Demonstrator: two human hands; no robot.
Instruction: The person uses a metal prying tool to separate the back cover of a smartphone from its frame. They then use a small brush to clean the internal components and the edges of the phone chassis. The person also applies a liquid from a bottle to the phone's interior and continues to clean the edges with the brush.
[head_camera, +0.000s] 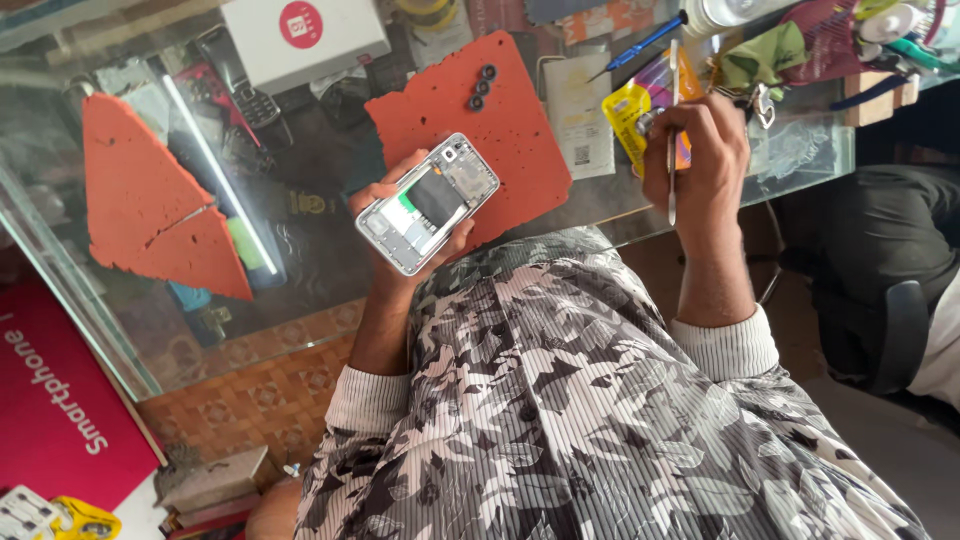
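My left hand (385, 215) holds an opened smartphone (428, 203) with its back cover off, so the battery and inner parts show. It hovers over the near edge of an orange foam mat (510, 120) on the glass counter (300, 270). My right hand (700, 160) grips thin metal tweezers (672, 130) upright, along with a small silvery part at the fingertips, to the right of the phone. Three small black rings (481, 87) lie on the mat's far side.
A second orange foam piece (150, 200) lies at the left. A white box (300, 38), a keypad phone (240, 85), a blue screwdriver (645, 45), a yellow packet (640, 105) and cloths crowd the counter's far side. A black chair (880, 270) stands at the right.
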